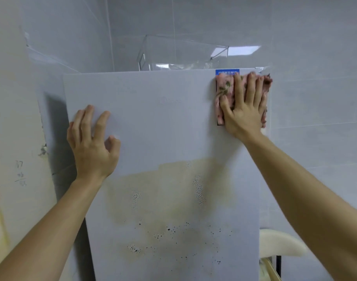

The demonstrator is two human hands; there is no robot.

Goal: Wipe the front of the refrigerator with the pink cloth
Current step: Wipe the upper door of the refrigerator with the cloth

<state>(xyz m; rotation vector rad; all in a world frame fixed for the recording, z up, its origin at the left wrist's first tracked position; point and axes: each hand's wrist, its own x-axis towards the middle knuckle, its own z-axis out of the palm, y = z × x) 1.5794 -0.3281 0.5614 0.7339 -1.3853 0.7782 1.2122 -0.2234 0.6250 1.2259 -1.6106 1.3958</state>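
Our right hand point(244, 110) presses the pink cloth point(224, 92), fingers straight, at the top right corner of the refrigerator point(153, 128); our left hand point(92, 142), fingers relaxed, rests by its left edge.

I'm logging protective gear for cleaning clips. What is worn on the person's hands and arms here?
Nothing visible: the left hand and right hand are bare, with no gloves, rings or watch, and no sleeve shows anywhere along either arm.
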